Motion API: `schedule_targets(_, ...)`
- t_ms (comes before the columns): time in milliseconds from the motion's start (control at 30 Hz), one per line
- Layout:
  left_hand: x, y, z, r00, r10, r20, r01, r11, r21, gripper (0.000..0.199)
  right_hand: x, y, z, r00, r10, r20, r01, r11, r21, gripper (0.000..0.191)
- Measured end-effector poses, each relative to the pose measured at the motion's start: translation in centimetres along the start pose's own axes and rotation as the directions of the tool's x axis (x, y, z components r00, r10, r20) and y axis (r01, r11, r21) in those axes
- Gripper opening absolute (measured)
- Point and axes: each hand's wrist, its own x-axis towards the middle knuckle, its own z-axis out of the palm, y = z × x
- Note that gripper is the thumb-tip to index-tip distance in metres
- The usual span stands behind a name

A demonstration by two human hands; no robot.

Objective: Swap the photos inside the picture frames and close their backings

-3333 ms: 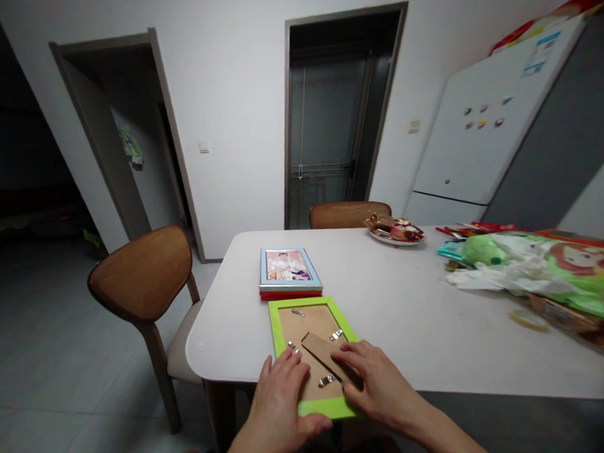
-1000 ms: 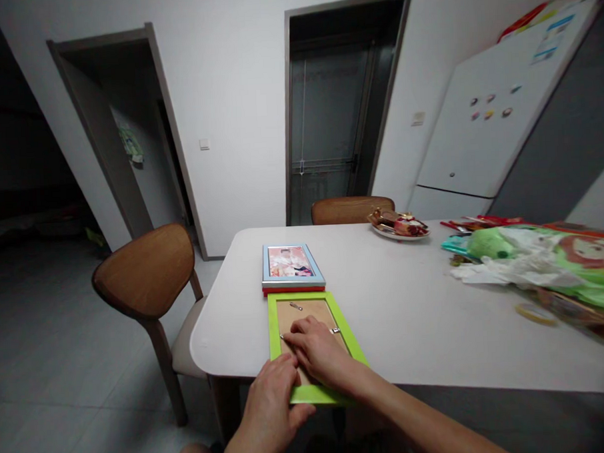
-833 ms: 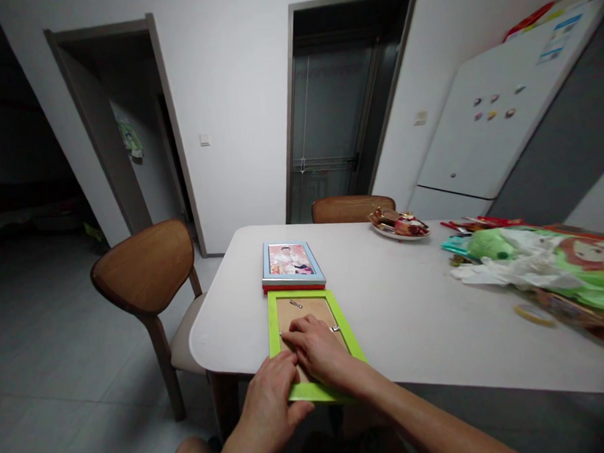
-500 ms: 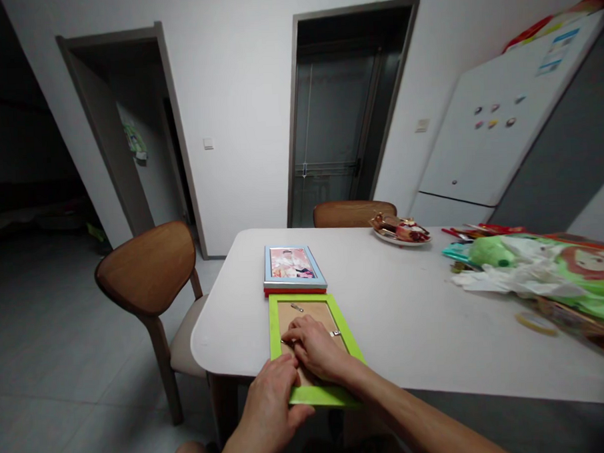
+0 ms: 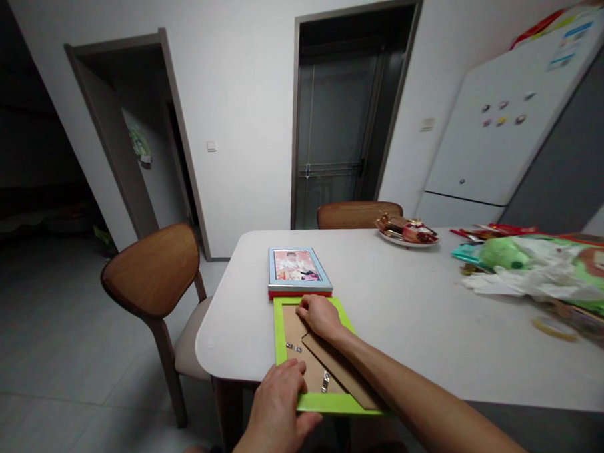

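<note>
A green picture frame [image 5: 334, 403] lies back side up at the table's near edge, its brown backing board [image 5: 313, 371] showing metal clips. A brown stand flap [image 5: 341, 372] on the board slants toward the lower right, partly under my right forearm. My left hand [image 5: 284, 391] grips the frame's lower left corner, thumb at the near edge and fingers on top. With fingers pinched, my right hand [image 5: 318, 314] is at the top of the board; whatever is between the fingertips is hidden. Just beyond lies a light blue frame [image 5: 324, 272] with a pink picture, on top of a red one [image 5: 275, 296].
On the white table [image 5: 410, 315] are a plate of wrapped items [image 5: 407, 232], a tape roll [image 5: 554, 329] and a heap of green and white packaging [image 5: 538, 263] at right. Wooden chairs stand left [image 5: 156, 269] and behind [image 5: 359, 214].
My right hand has moved up the board from its middle to its top. The stand flap and lower clip now show. My left hand still holds the corner, and the view has shifted slightly.
</note>
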Motion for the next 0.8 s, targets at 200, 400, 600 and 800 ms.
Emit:
schedule_targets(200, -0.2, 0.3, -0.1, 0.999, -0.038, 0.026, 0.037, 0.999, 0.018, 0.043, 1.3, 0.8, 1.1, 0.996, 0.083, -0.031, -0.083, 0.996, -0.014, 0.016)
schedule_targets(400, -0.4, 0.3, -0.1, 0.997, -0.072, 0.026, 0.071, 0.996, 0.044, 0.057, 1.2, 0.2, 0.3, 0.994, 0.082, -0.068, -0.082, 0.997, 0.008, 0.015)
schedule_targets(600, 0.3, 1.4, 0.2, 0.995, -0.054, 0.083, 0.044, 0.991, 0.125, 0.049, -0.9, 0.6, -2.6, 0.997, -0.007, -0.080, 0.015, 0.996, 0.093, 0.021)
schedule_targets(800, 1.8, 3.2, 2.6, 0.979, 0.065, 0.195, -0.102, 0.976, 0.191, 0.044, -4.9, 4.0, -5.9, 0.997, 0.011, -0.075, 0.006, 0.976, 0.220, 0.021)
